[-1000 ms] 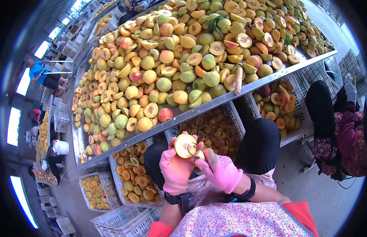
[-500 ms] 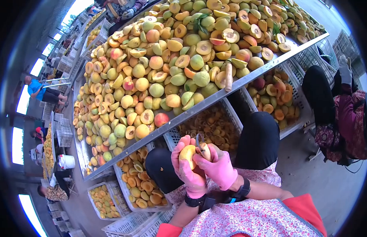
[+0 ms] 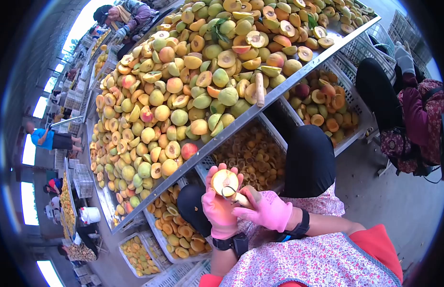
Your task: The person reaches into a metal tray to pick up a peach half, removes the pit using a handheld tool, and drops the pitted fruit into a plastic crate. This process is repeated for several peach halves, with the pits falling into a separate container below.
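My left hand (image 3: 219, 214), in a pink glove, cups a halved peach (image 3: 224, 180) with its pale cut face turned up. In my right hand (image 3: 270, 210), also pink-gloved, is a pitting knife (image 3: 243, 200) with a wooden handle and a thin curved metal loop. The loop lies against the lower part of the cut face, by the centre. Both hands are over my lap, below the metal table edge. Another wooden-handled tool (image 3: 259, 90) rests on the table rim, its far end among the fruit.
A metal table (image 3: 217, 138) bears a big heap of whole and halved peaches. Beneath it stand a crate of pit scraps (image 3: 250, 155) and crates of peach halves (image 3: 322, 107). A co-worker (image 3: 415, 119) sits at the right; other people are at the far left.
The peach half has turned so its cut face shows upward, and the tool's loop has come onto it. My view has shifted slightly; a person at the upper left shows more fully.
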Action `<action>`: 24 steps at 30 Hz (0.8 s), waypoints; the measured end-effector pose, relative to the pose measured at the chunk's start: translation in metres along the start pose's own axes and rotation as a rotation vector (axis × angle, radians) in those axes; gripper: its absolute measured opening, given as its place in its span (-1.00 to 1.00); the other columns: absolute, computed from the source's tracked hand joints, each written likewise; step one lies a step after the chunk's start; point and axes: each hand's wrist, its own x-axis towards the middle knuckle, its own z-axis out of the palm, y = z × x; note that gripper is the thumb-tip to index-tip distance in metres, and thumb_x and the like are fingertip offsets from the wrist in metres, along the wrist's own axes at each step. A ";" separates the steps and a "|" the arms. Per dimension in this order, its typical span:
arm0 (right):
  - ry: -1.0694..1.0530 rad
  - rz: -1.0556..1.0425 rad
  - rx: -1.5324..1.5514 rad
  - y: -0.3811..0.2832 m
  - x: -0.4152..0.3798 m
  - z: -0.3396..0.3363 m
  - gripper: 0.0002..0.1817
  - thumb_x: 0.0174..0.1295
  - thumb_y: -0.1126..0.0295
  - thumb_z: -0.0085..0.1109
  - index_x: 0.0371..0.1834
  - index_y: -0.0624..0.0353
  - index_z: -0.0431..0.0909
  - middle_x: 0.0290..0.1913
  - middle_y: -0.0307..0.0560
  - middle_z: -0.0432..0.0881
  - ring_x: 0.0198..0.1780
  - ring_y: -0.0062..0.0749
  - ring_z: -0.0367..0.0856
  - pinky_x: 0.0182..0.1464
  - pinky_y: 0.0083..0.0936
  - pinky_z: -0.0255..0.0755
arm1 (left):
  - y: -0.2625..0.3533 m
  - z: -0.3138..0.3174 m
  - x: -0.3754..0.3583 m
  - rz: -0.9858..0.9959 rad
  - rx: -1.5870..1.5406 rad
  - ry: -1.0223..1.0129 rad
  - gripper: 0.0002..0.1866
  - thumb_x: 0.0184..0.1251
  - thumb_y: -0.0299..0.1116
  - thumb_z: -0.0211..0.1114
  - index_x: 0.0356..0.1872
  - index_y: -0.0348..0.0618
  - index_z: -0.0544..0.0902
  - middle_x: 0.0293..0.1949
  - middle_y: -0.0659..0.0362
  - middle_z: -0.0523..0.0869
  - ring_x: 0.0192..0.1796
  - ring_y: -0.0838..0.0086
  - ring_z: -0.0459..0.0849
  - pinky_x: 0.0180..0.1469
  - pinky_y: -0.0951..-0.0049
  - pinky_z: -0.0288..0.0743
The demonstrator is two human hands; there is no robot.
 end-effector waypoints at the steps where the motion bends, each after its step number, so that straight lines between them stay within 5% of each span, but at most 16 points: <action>1: 0.045 -0.016 -0.078 0.004 0.001 0.006 -0.50 0.43 0.03 0.21 0.15 0.24 0.43 -0.27 0.23 0.72 -0.23 0.13 0.76 -0.22 -0.10 0.59 | 0.000 -0.003 -0.001 0.004 -0.001 0.000 -0.44 0.50 -0.11 0.15 0.42 -0.13 0.42 0.36 0.01 0.55 0.39 0.00 0.52 0.44 -0.11 0.43; 5: 0.143 -0.098 -0.233 0.005 0.003 0.010 -0.52 0.53 0.04 0.04 0.12 0.32 0.35 -0.38 0.29 0.70 -0.35 0.18 0.73 -0.32 0.01 0.55 | -0.004 -0.001 -0.008 -0.069 -0.164 0.045 -0.50 0.55 0.07 0.16 0.31 0.00 0.50 0.36 0.09 0.54 0.30 0.06 0.59 0.34 -0.05 0.52; 7: 0.120 -0.076 -0.267 0.003 0.003 0.009 -0.52 0.54 0.04 0.02 0.11 0.32 0.35 -0.39 0.27 0.70 -0.36 0.17 0.73 -0.33 0.00 0.55 | -0.012 0.007 -0.011 0.097 0.089 0.144 -0.50 0.52 0.17 0.19 0.20 0.02 0.55 0.19 0.16 0.65 0.21 0.18 0.63 0.21 0.10 0.62; 20: -0.023 0.042 -0.220 0.005 0.006 0.011 -0.50 0.54 -0.02 -0.05 -0.01 0.32 0.43 -0.37 0.30 0.69 -0.32 0.21 0.72 -0.25 -0.01 0.56 | -0.029 0.006 -0.010 0.268 0.211 0.228 -0.55 0.45 0.02 0.36 0.11 -0.09 0.56 0.04 0.10 0.69 -0.13 0.24 0.77 -0.16 0.30 0.75; 24: -0.047 0.027 -0.166 0.011 0.009 0.011 -0.49 0.54 -0.04 -0.06 -0.02 0.31 0.44 -0.37 0.29 0.70 -0.31 0.22 0.72 -0.23 0.01 0.56 | -0.027 0.000 -0.012 0.226 0.280 0.185 -0.52 0.50 0.08 0.29 0.15 -0.07 0.51 0.08 0.15 0.63 -0.02 0.30 0.70 -0.01 0.34 0.70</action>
